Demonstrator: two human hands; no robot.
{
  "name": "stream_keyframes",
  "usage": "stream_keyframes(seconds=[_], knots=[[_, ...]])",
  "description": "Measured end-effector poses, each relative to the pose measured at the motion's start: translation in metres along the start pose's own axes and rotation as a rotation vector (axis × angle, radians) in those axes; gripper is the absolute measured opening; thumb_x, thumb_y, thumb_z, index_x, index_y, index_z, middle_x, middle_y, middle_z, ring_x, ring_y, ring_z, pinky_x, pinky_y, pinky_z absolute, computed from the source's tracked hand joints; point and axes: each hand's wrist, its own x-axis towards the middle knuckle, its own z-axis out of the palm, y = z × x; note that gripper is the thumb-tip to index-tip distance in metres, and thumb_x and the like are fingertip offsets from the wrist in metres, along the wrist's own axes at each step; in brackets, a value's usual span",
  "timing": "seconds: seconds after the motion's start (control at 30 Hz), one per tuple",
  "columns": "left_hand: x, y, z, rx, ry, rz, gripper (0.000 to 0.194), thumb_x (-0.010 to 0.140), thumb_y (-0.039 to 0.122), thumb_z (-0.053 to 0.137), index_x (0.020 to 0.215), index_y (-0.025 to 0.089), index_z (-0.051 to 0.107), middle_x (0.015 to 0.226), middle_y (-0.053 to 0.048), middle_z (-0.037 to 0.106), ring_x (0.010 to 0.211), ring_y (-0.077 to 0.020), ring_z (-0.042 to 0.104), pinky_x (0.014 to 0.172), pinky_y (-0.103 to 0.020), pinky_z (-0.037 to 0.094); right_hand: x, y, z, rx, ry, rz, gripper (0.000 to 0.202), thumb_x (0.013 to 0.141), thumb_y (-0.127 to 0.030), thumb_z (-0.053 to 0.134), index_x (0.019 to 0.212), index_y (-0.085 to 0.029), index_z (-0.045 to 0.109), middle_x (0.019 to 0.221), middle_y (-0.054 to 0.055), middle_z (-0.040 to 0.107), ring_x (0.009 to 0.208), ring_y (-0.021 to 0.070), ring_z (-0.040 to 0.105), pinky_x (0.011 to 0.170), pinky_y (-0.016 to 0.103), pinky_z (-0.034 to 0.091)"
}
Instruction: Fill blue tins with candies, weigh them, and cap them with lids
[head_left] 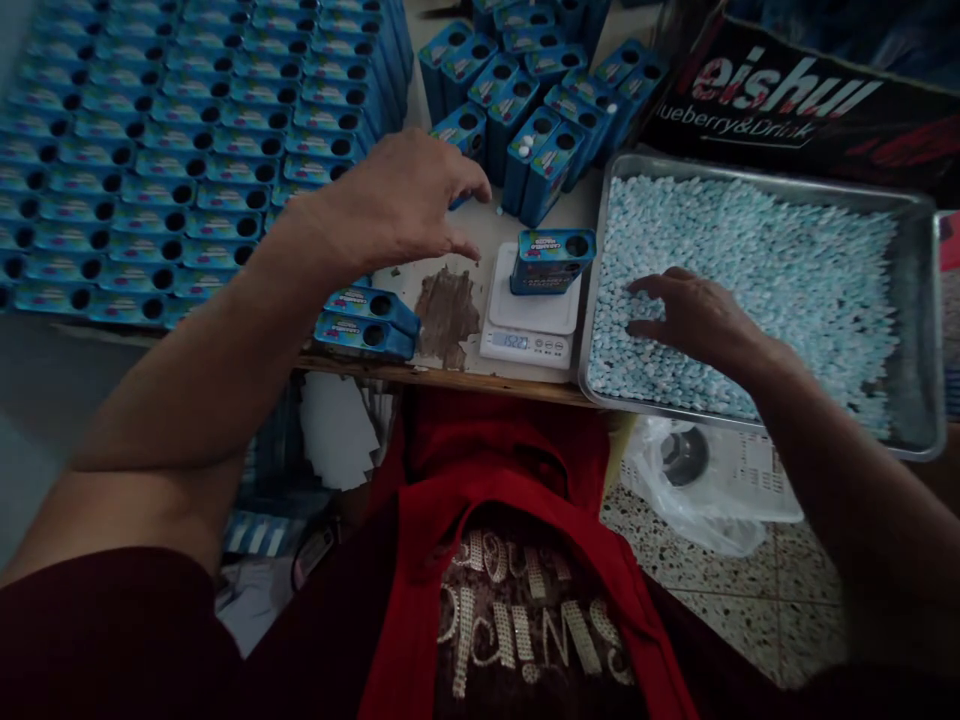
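Observation:
My left hand (pixel 405 200) hovers left of a small white digital scale (pixel 532 340), its thumb and fingers apart with nothing between them. On the scale stands a blue candy box (pixel 553 262) with a round dark hole in its top. To the right, my right hand (pixel 701 315) is at the left part of a metal tray (pixel 921 330) filled with small pale blue and white candies (pixel 750 230). Its thumb and forefinger are spread at the candies' surface; whether a candy touches them I cannot tell.
Rows of blue boxes (pixel 150 160) cover the table's left side. More boxes (pixel 517 100) stand loosely grouped behind the scale, with white candies atop one. Two boxes (pixel 364 318) lie near the front edge. A black printed carton (pixel 787 110) stands behind the tray.

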Motion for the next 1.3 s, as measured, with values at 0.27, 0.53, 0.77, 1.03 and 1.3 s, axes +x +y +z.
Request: stream_keyframes(seconds=[0.27,0.53,0.77,1.03,1.3], knots=[[0.018,0.015,0.015,0.033,0.064,0.179,0.064,0.087,0.046,0.107,0.145,0.030,0.085,0.143,-0.004,0.086,0.143,-0.0457,0.079,0.128,-0.065,0.062,-0.007,0.000,-0.013,0.111,0.063,0.062,0.011,0.095,-0.040,0.088,0.092,-0.030,0.089,0.094,0.007,0.085,0.076,0.0285,0.075,0.081,0.049,0.059],[0.027,0.027,0.047,-0.074,0.115,0.117,0.081,0.073,0.048,0.113,0.142,0.027,0.079,0.140,-0.008,0.086,0.133,-0.0419,0.081,0.120,-0.055,0.066,0.020,-0.077,-0.054,0.316,0.331,-0.068,0.019,0.101,-0.042,0.083,0.113,-0.034,0.095,0.100,0.006,0.086,0.088,0.0295,0.077,0.084,0.047,0.061],[0.042,0.048,0.063,-0.262,0.084,0.160,0.048,0.095,0.036,0.088,0.140,0.023,0.080,0.134,-0.011,0.088,0.127,-0.0362,0.083,0.109,-0.044,0.064,0.047,-0.094,-0.060,0.343,0.248,-0.127,0.023,0.098,-0.045,0.090,0.113,-0.031,0.095,0.092,0.005,0.085,0.086,0.0274,0.075,0.078,0.041,0.055],[0.006,-0.023,0.007,-0.040,-0.089,-0.039,0.050,0.094,0.039,0.082,0.142,0.023,0.080,0.127,-0.011,0.088,0.119,-0.0345,0.082,0.098,-0.036,0.059,0.114,-0.082,-0.040,0.371,0.408,-0.091,0.019,0.105,-0.035,0.075,0.109,-0.023,0.090,0.092,0.008,0.084,0.090,0.0295,0.077,0.082,0.043,0.059],[-0.043,-0.081,0.011,0.011,-0.340,-0.118,0.049,0.101,0.046,0.075,0.144,0.024,0.081,0.136,-0.012,0.088,0.126,-0.0362,0.082,0.098,-0.036,0.059,0.240,-0.176,-0.014,-0.244,0.238,-0.381,0.032,0.118,-0.028,0.057,0.126,-0.012,0.085,0.144,0.020,0.077,0.145,0.0430,0.058,0.119,0.059,0.052]])
